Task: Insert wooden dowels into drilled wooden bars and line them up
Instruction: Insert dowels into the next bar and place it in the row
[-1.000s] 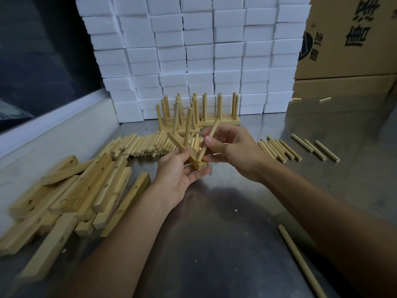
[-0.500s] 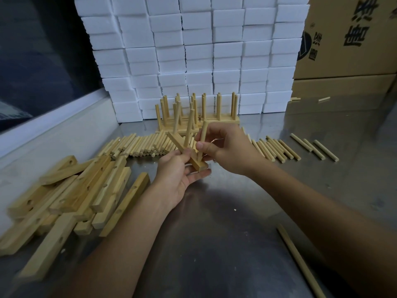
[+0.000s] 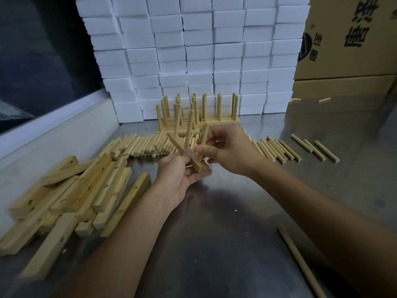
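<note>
Just above the metal table point(image 3: 225, 244), the left hand point(image 3: 178, 175) holds a drilled wooden bar point(image 3: 193, 157) tilted, thumb pressed on top, two dowels point(image 3: 189, 130) already standing in it. The right hand point(image 3: 227, 150) pinches a third dowel point(image 3: 204, 134) upright at the bar's near end. Loose dowels point(image 3: 139, 146) and spare bars point(image 3: 86, 190) lie nearby.

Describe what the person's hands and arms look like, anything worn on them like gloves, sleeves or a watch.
Both hands are bare: no gloves on the left hand or the right hand. No rings, watch or wristband show on either. Both forearms are uncovered right to the bottom edge of the picture, so no sleeve is visible. Fingernails look short and unpainted.
</note>
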`<state>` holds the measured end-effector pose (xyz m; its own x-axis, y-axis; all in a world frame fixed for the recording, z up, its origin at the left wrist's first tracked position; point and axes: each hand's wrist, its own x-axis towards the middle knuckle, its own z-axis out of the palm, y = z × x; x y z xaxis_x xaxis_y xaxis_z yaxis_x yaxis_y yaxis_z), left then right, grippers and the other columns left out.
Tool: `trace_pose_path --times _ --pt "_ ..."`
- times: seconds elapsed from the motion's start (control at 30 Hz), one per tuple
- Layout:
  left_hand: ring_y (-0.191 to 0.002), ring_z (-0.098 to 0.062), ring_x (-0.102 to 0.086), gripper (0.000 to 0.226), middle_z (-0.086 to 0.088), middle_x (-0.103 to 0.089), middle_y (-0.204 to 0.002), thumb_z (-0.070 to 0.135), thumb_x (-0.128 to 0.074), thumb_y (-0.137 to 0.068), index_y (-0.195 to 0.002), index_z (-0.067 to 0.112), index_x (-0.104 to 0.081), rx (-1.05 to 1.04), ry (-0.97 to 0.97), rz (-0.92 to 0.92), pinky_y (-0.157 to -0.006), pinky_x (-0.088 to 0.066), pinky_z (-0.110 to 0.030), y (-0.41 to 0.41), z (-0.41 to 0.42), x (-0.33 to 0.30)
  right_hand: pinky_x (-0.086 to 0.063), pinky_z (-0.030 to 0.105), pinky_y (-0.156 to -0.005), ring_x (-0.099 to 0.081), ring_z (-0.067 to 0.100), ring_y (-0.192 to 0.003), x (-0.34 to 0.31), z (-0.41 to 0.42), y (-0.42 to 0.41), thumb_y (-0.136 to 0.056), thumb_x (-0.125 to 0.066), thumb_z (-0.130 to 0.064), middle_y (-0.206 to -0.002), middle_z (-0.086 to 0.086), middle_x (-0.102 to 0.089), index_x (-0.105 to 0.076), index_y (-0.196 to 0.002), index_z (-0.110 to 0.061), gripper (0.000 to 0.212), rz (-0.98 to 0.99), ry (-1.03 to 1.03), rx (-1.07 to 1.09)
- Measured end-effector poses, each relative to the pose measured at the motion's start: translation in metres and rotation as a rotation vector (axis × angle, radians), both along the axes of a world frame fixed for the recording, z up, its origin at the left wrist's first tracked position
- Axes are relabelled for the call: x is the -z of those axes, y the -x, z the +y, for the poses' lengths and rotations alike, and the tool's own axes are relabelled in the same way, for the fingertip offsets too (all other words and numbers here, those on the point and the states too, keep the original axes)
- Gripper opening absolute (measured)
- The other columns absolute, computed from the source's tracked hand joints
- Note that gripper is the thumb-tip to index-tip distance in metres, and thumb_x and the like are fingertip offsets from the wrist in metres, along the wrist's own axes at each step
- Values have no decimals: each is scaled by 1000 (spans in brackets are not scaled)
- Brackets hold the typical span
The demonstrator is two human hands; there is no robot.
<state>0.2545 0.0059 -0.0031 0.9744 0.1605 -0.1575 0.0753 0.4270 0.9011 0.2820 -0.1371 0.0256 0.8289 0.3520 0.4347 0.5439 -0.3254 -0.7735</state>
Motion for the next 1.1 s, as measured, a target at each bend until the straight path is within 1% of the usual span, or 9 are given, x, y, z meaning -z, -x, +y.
trace_pose_path --times 0.07,0.33,0.43,0.5,0.6,0.8,0.9,1.0,1.1 --pt "-66 -26 -74 21 -19 -72 -89 12 -47 -103 -109 0 -64 -3 8 -1 -52 -57 -34 0 0 1 -61 41 -70 -71 20 -76 0 0 0 -86 -76 -14 -82 8 -73 -72 -90 -5 10 -12 9 -14" --pt "-74 -28 -75 20 -16 -75 -84 9 -47 -102 -109 0 -65 8 4 -6 -55 -58 -37 -1 1 1 -61 35 -63 -71 25 -71 7 3 1 -81 -81 -22 -78 15 -73 -68 -85 4 29 -17 -45 44" --pt "-77 -30 -75 19 -19 -74 -90 9 -47 -103 -103 -1 -63 5 30 -11 -56 -59 -39 -1 2 1 -60 30 -65 -70 19 -71 8 2 1 -80 -81 -25 -77 8 -73 -71 -84 -1 26 -18 21 27" --pt "-77 -30 -75 18 -19 -74 -87 8 -46 -103 -101 -3 -60 9 60 -13 -57 -59 -42 0 2 1 -60 32 -71 -70 15 -74 12 4 2 -81 -81 -28 -80 3 -73 -72 -87 -6 24 -18 136 18" --pt "-73 -27 -75 18 -18 -75 -85 7 -48 -102 -111 -3 -59 8 71 -13 -55 -59 -42 0 1 -1 -59 37 -77 -68 14 -78 13 4 2 -79 -82 -34 -83 1 -72 -72 -92 -10 29 -5 238 38" --pt "-85 -32 -74 19 -20 -74 -98 7 -54 -99 -116 -1 -57 34 35 0 -62 -61 -41 0 -1 1 -61 33 -72 -70 7 -70 12 2 1 -83 -78 -30 -73 -4 -73 -74 -82 -13 17 -13 227 169" --pt "-80 -30 -75 13 -21 -70 -98 6 -57 -98 -109 1 -58 2 -9 -6 -64 -61 -37 -1 -3 3 -60 27 -72 -70 5 -72 11 -6 -6 -84 -78 -29 -75 -5 -74 -76 -85 -14 15 31 242 206" --pt "-72 -20 -74 5 -15 -69 -95 9 -59 -97 -97 12 -62 -78 -311 -67 -65 -61 -31 -2 -3 9 -53 21 -67 -67 6 -76 11 -21 -21 -85 -77 -24 -81 -6 -71 -74 -88 -16 9 77 274 301" --pt "-67 -13 -68 15 1 -67 -80 13 -60 -94 -83 24 -62 -214 -915 -235 -62 -56 -28 -5 6 17 -49 19 -65 -65 10 -80 10 -39 -42 -87 -74 -19 -85 -3 -68 -68 -87 -19 6 116 240 414"
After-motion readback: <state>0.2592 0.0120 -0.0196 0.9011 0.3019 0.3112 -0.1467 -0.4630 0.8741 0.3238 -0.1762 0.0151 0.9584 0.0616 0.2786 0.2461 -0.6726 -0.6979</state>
